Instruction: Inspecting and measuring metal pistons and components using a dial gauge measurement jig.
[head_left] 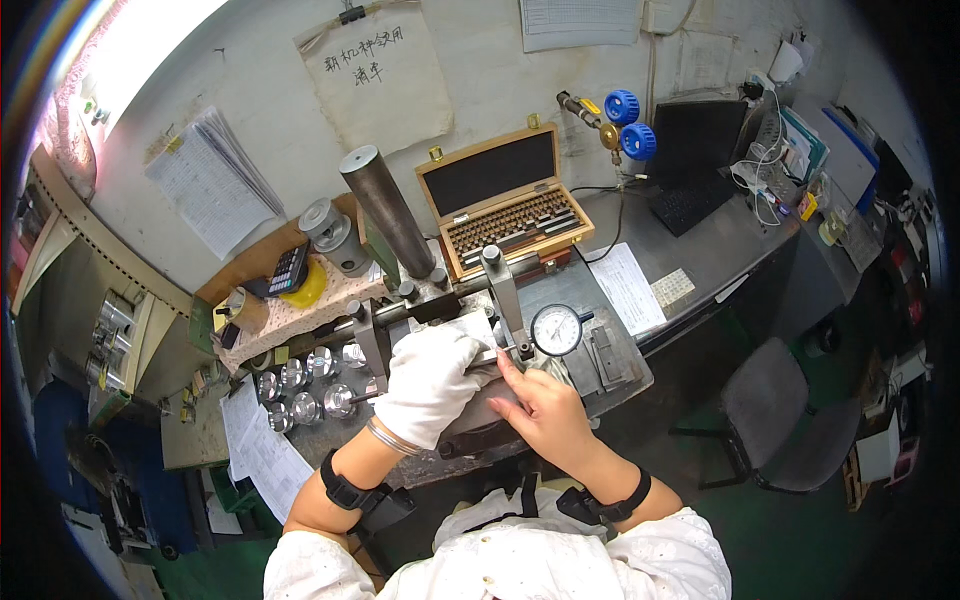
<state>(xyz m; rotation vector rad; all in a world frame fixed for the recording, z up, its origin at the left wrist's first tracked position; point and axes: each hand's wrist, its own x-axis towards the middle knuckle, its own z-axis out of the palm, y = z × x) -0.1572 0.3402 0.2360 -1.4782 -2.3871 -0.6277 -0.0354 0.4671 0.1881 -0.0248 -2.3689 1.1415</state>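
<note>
My left hand, in a white glove, is closed under the crossbar of a metal measuring stand. What its fingers grip is mostly hidden; a bit of shiny metal shows at the fingertips. My bare right hand reaches in from the right. Its index fingertip touches that metal spot, and the thumb is held apart from it. A round white dial gauge sits just beyond my right hand. Left of the glove, several shiny round metal parts stand in rows on the dark bench.
Behind the stand, an open wooden case holds gauge blocks. Papers lie right of the bench plate, near a keyboard and monitor. A calculator sits on a shelf at left. A chair stands at lower right.
</note>
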